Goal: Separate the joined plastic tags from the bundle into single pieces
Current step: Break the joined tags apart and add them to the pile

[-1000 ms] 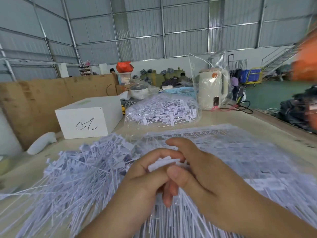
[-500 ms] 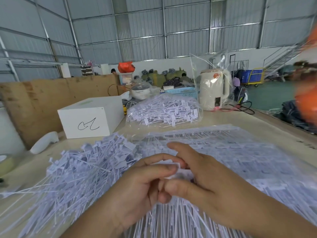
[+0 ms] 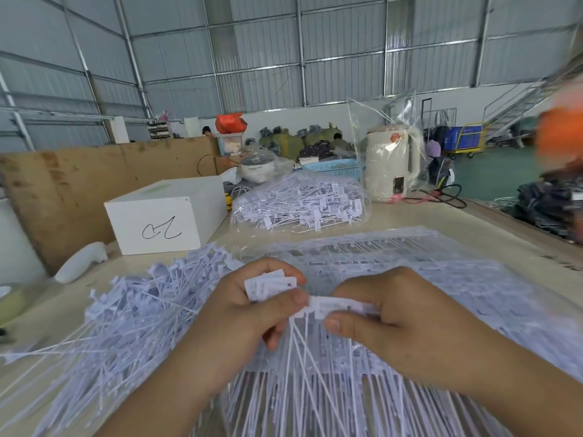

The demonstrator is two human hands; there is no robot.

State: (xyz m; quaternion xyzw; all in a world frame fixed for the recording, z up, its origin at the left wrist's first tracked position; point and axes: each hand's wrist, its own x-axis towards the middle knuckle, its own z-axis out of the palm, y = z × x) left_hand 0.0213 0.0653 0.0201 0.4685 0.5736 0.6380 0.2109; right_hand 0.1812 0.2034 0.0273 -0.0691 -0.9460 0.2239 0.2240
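Note:
My left hand [image 3: 243,313] pinches a small stack of white tag heads [image 3: 270,285] between thumb and fingers. My right hand [image 3: 388,323] pinches the joined tag strip [image 3: 334,307] just to the right of it. Thin white tails [image 3: 303,380] fan down from both hands. The two hands are a short gap apart. A loose heap of single white tags [image 3: 126,316] lies on the table to the left. Flat sheets of joined tags under clear plastic [image 3: 441,279] spread to the right and behind my hands.
A clear bag of tags [image 3: 299,206] sits farther back. A white box [image 3: 164,219] stands at the back left, with a white handle-shaped object [image 3: 82,261] beside it. A wrapped beige kettle [image 3: 392,165] and black cable [image 3: 448,198] stand at the back right. Brown cardboard [image 3: 63,190] lines the left.
My hands have pulled apart sideways. The tag heads were hidden between overlapping fingers before and now show as two groups, one in each hand.

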